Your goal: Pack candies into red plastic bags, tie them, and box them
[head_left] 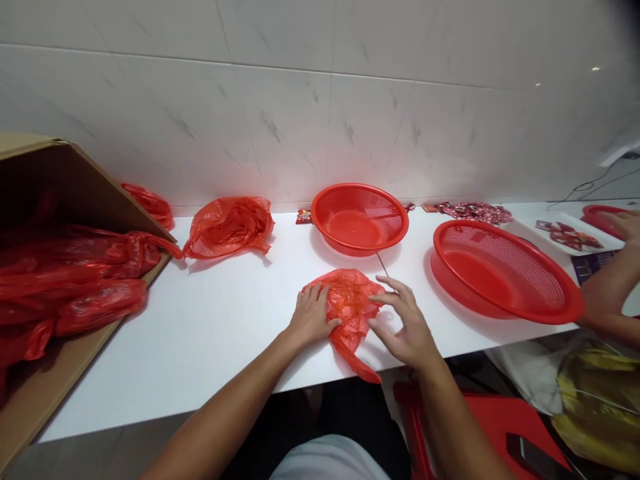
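Observation:
A crumpled red plastic bag (350,300) lies on the white table (215,333) in front of me, one end hanging over the near edge. My left hand (311,315) presses flat on its left side, fingers apart. At the bag's right side my right hand (403,323) touches it with fingers spread and holds nothing.
A small red mesh basket (359,217) stands behind the bag, a larger one (505,270) to the right. Another red bag (229,225) lies left of centre. A cardboard box (65,267) full of red bags is at far left. Another person's arm (613,280) reaches in at right near wrapped sweets (475,212).

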{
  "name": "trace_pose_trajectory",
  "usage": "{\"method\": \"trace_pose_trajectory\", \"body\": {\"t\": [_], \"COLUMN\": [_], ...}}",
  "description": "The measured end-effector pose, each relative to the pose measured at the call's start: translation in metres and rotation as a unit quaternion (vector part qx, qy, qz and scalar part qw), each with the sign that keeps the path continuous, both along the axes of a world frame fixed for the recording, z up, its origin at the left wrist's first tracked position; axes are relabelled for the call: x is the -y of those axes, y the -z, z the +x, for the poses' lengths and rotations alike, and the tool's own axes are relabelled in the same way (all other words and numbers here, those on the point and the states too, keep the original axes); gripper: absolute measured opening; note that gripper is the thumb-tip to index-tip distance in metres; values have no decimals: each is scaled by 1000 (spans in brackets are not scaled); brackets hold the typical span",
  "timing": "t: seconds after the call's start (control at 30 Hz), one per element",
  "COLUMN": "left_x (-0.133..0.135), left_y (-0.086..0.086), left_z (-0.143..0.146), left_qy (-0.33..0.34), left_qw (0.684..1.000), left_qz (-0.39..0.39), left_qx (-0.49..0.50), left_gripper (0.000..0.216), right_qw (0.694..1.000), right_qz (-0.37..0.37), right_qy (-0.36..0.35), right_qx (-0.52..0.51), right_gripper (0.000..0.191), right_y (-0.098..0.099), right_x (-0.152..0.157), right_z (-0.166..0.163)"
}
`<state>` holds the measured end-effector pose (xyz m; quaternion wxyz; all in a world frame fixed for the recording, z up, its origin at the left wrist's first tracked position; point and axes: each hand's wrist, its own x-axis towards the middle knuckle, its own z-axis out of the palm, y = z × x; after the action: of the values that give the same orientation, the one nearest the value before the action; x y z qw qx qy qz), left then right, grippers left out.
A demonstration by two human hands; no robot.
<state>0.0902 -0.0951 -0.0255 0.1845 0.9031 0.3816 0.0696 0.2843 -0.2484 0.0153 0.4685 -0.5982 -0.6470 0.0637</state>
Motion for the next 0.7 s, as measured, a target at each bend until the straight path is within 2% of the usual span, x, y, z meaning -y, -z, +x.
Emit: {"method": "trace_pose_trajectory", "body": {"t": [0.07,0.13,0.23,0.3,0.37,0.4,0.43,0.5,0.57,0.63,0.7], "left_x": [-4,-11,-23,-24,-13,-4,6,27,40,38,25], "left_y": [0,-1,-9,-18,-29,-33,-35,-34,-24,-10,3], "left_z": [-4,-11,-25,-32,-32,-30,-26,-15,-4,1,-2], "left_qy": [11,28,68,24,-51,-61,-42,46,100,75,28], "left_qw": [1000,999,997,993,970,955,944,934,938,956,971], "left_qz": [-12,-24,-5,67,152,177,187,185,199,214,202], "left_qx": [-1,-6,25,90,182,228,268,301,267,189,122], "left_gripper": [90,90,82,64,39,30,25,27,37,44,40], "right_qw": [994,983,984,988,989,989,988,985,982,981,982], "right_qz": [-77,-137,-148,-126,-95,-79,-65,-37,-17,-17,-37], "right_qy": [38,67,77,84,112,128,141,161,170,155,125], "right_qx": [73,104,58,22,4,-3,-12,-44,-84,-119,-134], "right_gripper": [59,62,38,25,18,15,14,16,20,23,25], "right_y": [16,36,62,68,66,63,58,47,35,23,14], "right_x": [-16,-30,-43,-46,-47,-49,-51,-56,-60,-61,-58], "right_z": [8,14,18,16,10,6,1,-8,-16,-19,-18]}}
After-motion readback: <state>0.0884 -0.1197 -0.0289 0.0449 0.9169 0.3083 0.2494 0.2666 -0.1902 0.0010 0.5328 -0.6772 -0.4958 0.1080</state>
